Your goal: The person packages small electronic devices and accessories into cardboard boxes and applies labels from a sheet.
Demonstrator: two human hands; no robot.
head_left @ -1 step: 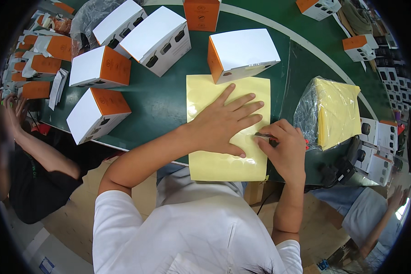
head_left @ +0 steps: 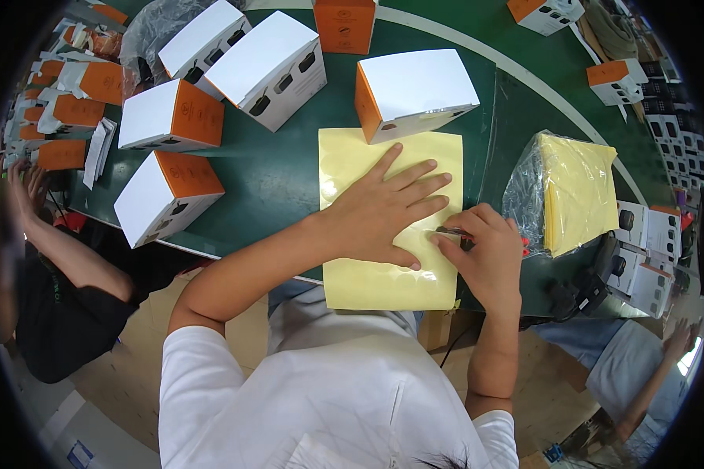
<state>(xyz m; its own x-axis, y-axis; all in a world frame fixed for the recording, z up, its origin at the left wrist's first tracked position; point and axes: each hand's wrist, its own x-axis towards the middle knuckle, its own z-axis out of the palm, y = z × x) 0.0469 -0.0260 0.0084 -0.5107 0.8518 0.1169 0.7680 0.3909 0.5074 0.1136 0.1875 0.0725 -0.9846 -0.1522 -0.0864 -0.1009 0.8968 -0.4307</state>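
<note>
Nothing moved: left hand [head_left: 383, 211] flat on upright yellow sheet [head_left: 352, 285], long axis away.

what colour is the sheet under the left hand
Pale yellow, plain with no pattern. The sheet shows best in the head view, lying flat on the green table beneath the left hand.

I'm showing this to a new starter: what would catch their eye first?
Likely the pale yellow sheet at the near edge of the green table, pressed flat by the left hand while the right hand works at its right edge. Next, the orange-and-white boxes beyond it, and the bagged yellow stack at right.
</note>
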